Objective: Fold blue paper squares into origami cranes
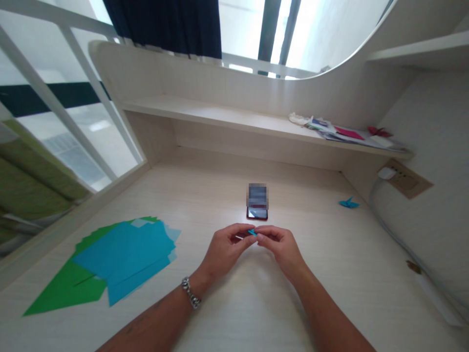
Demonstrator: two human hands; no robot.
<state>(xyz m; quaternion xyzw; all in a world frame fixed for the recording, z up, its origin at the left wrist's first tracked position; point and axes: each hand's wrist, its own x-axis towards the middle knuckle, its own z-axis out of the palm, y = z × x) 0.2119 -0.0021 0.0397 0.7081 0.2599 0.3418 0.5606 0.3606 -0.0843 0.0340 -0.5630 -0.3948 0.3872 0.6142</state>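
Observation:
Between my two hands is a small piece of folded blue paper (252,232), mostly covered by the fingertips. My left hand (230,245), with a metal chain bracelet (191,293) at the wrist, pinches it from the left. From the right, my right hand (279,243) pinches it between thumb and fingers. Both hands are closed and nearly meet over the desk (249,303). Just beyond them lies a phone (257,213), its upper part blurred out. Off to the right sits a small folded blue paper figure (349,203) with pointed ends.
Blue sheets (128,249) and green sheets (62,288) of paper are spread on the left. Papers (348,133) lie on the raised shelf (220,117) at the back. A grey cable (388,227) runs from the wall socket (408,178) down the right side.

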